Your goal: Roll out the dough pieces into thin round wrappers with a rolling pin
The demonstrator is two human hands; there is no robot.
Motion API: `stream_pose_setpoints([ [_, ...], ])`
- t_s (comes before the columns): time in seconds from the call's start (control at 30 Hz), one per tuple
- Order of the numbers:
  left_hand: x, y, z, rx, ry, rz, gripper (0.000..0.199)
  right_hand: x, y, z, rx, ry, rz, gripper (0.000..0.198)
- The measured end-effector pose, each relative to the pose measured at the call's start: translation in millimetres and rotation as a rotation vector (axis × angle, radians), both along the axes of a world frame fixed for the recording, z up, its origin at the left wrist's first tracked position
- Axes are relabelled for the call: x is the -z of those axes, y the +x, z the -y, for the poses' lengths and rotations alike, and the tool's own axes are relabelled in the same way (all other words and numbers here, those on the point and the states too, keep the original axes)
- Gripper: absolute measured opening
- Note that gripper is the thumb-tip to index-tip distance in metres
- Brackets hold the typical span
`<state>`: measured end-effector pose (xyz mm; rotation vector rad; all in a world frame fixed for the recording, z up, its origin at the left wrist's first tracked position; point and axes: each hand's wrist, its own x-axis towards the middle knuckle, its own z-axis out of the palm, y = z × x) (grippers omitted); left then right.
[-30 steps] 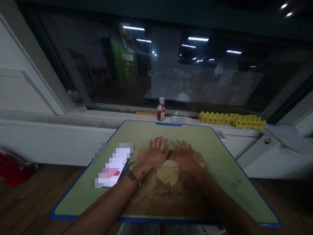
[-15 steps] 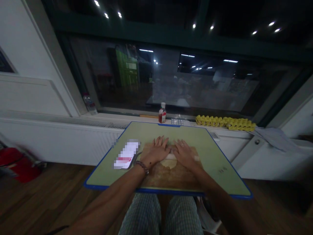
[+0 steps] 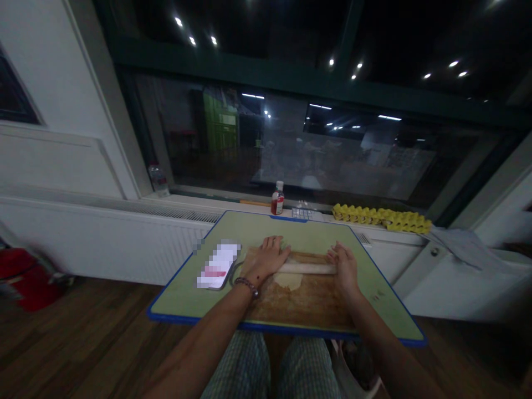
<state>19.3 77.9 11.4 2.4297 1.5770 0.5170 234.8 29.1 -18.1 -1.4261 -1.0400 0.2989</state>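
Note:
A pale rolling pin (image 3: 307,268) lies crosswise on a wooden board (image 3: 307,310), over the far part of a thin, flat piece of dough (image 3: 290,281). My left hand (image 3: 266,259) rests palm down over the pin's left end, fingers stretched forward past it. At the pin's right end is my right hand (image 3: 346,267), raised a little, its fingers bent and drawn together. Whether anything is between those fingertips I cannot make out. The pin's two ends are hidden by the hands.
The board lies on a green folding table (image 3: 187,299) with a blue rim. A phone (image 3: 219,266) with a lit screen is left of the board. Along the windowsill stand a red-labelled bottle (image 3: 277,198), a yellow egg carton (image 3: 382,217) and a clear plastic bottle (image 3: 158,180).
My right hand has come off the middle of the rolling pin and moved right to its end, fingers curling in. More of the pin shows. My left hand stays on the left side.

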Motion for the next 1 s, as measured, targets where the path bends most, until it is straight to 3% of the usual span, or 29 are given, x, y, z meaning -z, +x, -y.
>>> stream_pose_setpoints([
  [0.1, 2.5, -0.3, -5.7, 0.006, -0.025, -0.007, 0.056, -1.5, -3.5, 4.8, -0.006, -0.068, 0.099, 0.052],
  [0.3, 5.8, 0.8, -9.6, -0.005, -0.028, -0.046, 0.056, -22.0, -13.6, 5.1, -0.064, -0.278, 0.545, 0.027],
  [0.43, 3.1, -2.4, -7.3, -0.02, -0.029, -0.081, 0.057, -28.2, -7.8, -9.7, -0.047, -0.483, 0.75, 0.034],
  [0.57, 0.1, -9.5, -7.6, -0.092, -0.028, -0.117, 0.057, -21.0, 7.2, -19.7, -0.068, -0.662, 0.909, 0.035],
  [0.67, -2.0, -13.3, -10.7, -0.129, -0.015, -0.155, 0.06, -10.7, 11.0, -15.7, -0.067, -0.7, 1.018, 0.037],
  [1.0, 3.6, -16.3, -14.1, -0.047, 0.006, -0.19, 0.058, 6.2, 7.9, 1.6, 0.039, -0.671, 1.17, 0.045],
])
